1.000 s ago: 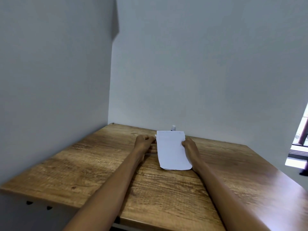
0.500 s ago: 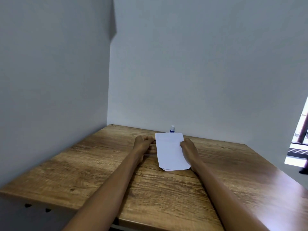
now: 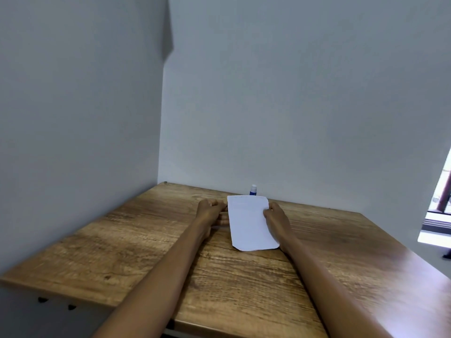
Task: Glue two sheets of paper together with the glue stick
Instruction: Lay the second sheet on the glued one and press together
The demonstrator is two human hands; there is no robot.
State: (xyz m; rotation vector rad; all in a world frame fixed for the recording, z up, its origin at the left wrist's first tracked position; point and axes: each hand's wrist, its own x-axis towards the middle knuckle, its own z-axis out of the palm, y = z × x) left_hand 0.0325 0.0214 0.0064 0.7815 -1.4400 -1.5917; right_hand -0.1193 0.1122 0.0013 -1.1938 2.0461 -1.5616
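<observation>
White paper sheets (image 3: 250,222) lie stacked flat on the wooden table (image 3: 136,245), long side running away from me. My left hand (image 3: 211,212) rests at the stack's left edge, fingers curled against it. At the right edge sits my right hand (image 3: 275,215), with fingertips touching the upper right side of the paper. A small glue stick (image 3: 253,190) with a blue body and white cap stands upright just behind the far end of the paper, near the wall. How many sheets are in the stack is hard to tell.
Grey walls close off the table at the left and the back, forming a corner (image 3: 161,181). A bright window opening (image 3: 439,208) is at the far right. The table's near left edge (image 3: 56,292) drops off.
The view has dipped slightly, so more of the glue stick shows behind the paper. Both hands stay at the paper's edges, with the stack barely shifted.
</observation>
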